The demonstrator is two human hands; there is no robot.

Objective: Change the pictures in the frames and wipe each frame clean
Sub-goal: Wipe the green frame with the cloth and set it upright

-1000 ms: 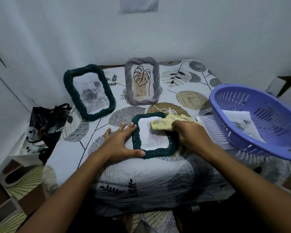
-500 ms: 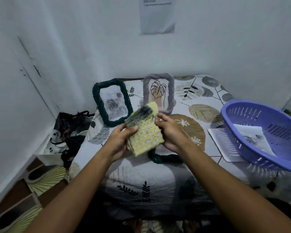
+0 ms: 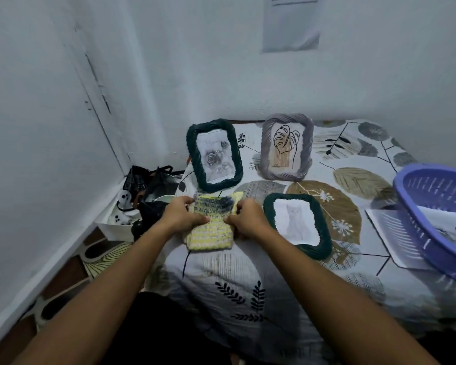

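A folded yellow-and-grey cloth (image 3: 211, 227) lies at the bed's left side, gripped at its left edge by my left hand (image 3: 182, 214) and at its right edge by my right hand (image 3: 244, 218). Just right of my right hand a dark green frame (image 3: 319, 227) with a pale cat picture lies flat on the bed. Farther back, a dark green frame (image 3: 195, 156) with a rose picture stands upright, and beside it a grey frame (image 3: 307, 151) with a leaf drawing.
A purple plastic basket (image 3: 411, 209) holding printed pictures sits at the right over a loose sheet (image 3: 385, 233). The bed has a leaf-patterned cover (image 3: 248, 280). White walls close in behind and on the left. Bags (image 3: 148, 185) stand on the floor in the corner.
The cloth went from wiping the flat green frame to being lifted in both hands, then lowered onto the bed left of that frame. The view shifted left.
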